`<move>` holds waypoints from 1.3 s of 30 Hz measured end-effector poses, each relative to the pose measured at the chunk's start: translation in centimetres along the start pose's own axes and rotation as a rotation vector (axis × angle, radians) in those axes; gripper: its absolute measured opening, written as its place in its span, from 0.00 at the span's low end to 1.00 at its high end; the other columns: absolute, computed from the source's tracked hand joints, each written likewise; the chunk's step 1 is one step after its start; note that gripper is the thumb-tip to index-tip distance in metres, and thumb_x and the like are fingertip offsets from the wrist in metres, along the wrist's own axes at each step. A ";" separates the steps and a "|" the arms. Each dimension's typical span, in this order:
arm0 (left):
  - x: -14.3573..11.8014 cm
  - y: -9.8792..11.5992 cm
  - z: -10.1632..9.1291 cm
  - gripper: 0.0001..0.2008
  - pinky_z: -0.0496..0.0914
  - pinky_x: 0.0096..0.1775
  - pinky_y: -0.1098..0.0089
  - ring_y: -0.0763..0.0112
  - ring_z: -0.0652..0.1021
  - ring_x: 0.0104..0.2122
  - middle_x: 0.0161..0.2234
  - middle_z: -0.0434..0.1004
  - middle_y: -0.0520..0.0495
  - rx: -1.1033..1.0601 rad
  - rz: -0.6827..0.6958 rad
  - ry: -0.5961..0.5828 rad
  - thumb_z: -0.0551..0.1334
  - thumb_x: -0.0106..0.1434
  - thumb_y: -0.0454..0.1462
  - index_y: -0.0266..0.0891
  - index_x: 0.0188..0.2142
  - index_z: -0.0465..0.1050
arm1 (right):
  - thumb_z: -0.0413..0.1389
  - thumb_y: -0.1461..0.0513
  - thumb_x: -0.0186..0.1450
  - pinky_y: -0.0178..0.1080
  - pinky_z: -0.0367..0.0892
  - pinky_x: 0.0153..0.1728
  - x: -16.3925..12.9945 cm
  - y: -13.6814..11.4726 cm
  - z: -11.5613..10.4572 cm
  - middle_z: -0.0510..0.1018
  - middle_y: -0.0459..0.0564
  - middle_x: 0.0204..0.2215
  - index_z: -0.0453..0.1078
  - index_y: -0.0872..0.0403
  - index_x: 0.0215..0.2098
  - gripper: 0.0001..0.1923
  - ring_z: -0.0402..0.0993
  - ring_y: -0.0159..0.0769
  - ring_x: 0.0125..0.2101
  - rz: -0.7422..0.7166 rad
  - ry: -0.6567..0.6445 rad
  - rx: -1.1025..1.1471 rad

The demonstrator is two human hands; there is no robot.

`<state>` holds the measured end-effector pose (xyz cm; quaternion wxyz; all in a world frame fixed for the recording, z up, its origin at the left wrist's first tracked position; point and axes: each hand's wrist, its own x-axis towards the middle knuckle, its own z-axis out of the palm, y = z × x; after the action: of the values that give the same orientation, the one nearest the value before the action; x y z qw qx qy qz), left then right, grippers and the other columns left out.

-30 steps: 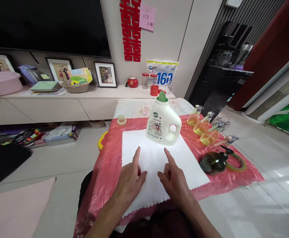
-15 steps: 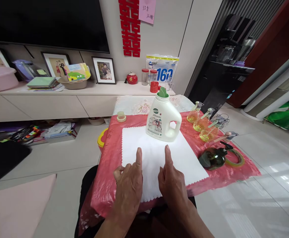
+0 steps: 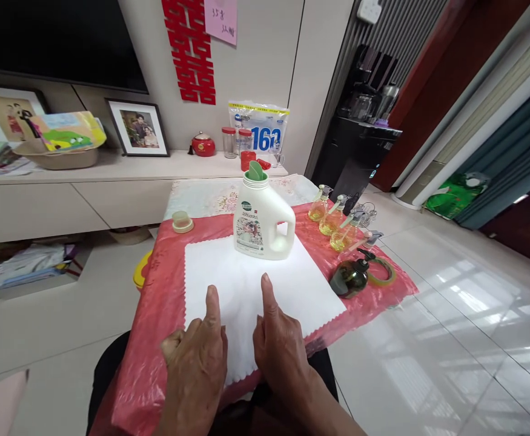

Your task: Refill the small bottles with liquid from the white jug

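My left hand point(image 3: 196, 357) hovers over the near part of a white cloth point(image 3: 241, 278), index finger stretched out and pointing away from me, the other fingers bent. Beside it, my right hand point(image 3: 280, 345) has the same shape, and nothing is in either hand. Beyond my fingertips, a white laundry detergent jug point(image 3: 269, 233) stands upright on the cloth, its handle to the right. Its mouth is uncapped and shows a green pour spout point(image 3: 255, 172). A translucent cap point(image 3: 182, 223) lies on the red table cover point(image 3: 155, 309) to the left of the jug.
Along the right side stand several clear pump bottles point(image 3: 341, 239) with yellow liquid. Closer to me lies a dark pump bottle point(image 3: 349, 280), against a roll of tape point(image 3: 385, 272). Behind the table, a low cabinet point(image 3: 123, 172) holds jars, a red pot point(image 3: 202, 145) and framed photos.
My view has turned to the right, so the table and everything on it appear further left. Both hands keep their pointing shape, and the jug stays in its place on the cloth.
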<state>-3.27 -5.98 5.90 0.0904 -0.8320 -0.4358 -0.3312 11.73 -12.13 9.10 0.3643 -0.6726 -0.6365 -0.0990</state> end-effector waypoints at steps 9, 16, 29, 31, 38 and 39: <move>0.9 1.3 -0.8 0.37 0.58 0.30 0.60 0.63 0.74 0.19 0.20 0.73 0.57 0.000 -0.005 0.057 0.50 0.71 0.29 0.35 0.74 0.32 | 0.42 0.73 0.63 0.36 0.73 0.22 -0.4 0.2 0.0 0.76 0.43 0.26 0.29 0.55 0.76 0.46 0.73 0.37 0.20 0.005 0.008 0.005; 0.8 1.7 -0.3 0.42 0.59 0.34 0.61 0.68 0.73 0.20 0.21 0.72 0.59 0.012 -0.024 0.065 0.52 0.68 0.26 0.39 0.74 0.28 | 0.42 0.72 0.65 0.37 0.72 0.21 -0.4 0.7 0.4 0.77 0.44 0.27 0.31 0.55 0.76 0.44 0.71 0.36 0.18 -0.011 0.013 0.004; -0.5 0.1 1.0 0.34 0.60 0.54 0.49 0.60 0.81 0.37 0.40 0.84 0.47 0.007 0.012 -0.124 0.51 0.68 0.26 0.43 0.72 0.49 | 0.51 0.60 0.71 0.39 0.74 0.35 4.0 7.2 0.2 0.72 0.49 0.31 0.65 0.56 0.62 0.22 0.71 0.35 0.31 0.063 0.168 0.126; -0.9 -0.7 0.8 0.28 0.59 0.56 0.47 0.58 0.80 0.43 0.47 0.83 0.44 0.033 0.066 -0.160 0.52 0.68 0.27 0.43 0.66 0.62 | 0.53 0.57 0.68 0.47 0.74 0.42 7.1 10.2 0.0 0.74 0.58 0.44 0.66 0.58 0.61 0.24 0.72 0.43 0.42 0.140 0.225 0.123; -2.2 -1.3 -0.2 0.23 0.58 0.58 0.45 0.59 0.79 0.42 0.44 0.82 0.44 0.060 0.021 -0.290 0.54 0.65 0.25 0.41 0.57 0.72 | 0.60 0.53 0.69 0.51 0.72 0.52 15.1 16.7 3.5 0.74 0.55 0.49 0.69 0.57 0.56 0.22 0.73 0.42 0.48 0.374 0.074 0.252; -2.4 -1.4 -0.4 0.24 0.58 0.58 0.45 0.59 0.79 0.43 0.44 0.83 0.44 0.056 -0.004 -0.312 0.54 0.65 0.24 0.42 0.56 0.73 | 0.60 0.53 0.70 0.48 0.73 0.49 15.6 16.8 4.3 0.75 0.53 0.47 0.70 0.57 0.54 0.20 0.74 0.39 0.46 0.410 0.051 0.280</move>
<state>-5.52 -6.93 4.49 0.0441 -0.8695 -0.4555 -0.1857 28.59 4.01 9.20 0.4822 -0.7280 -0.4848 0.0491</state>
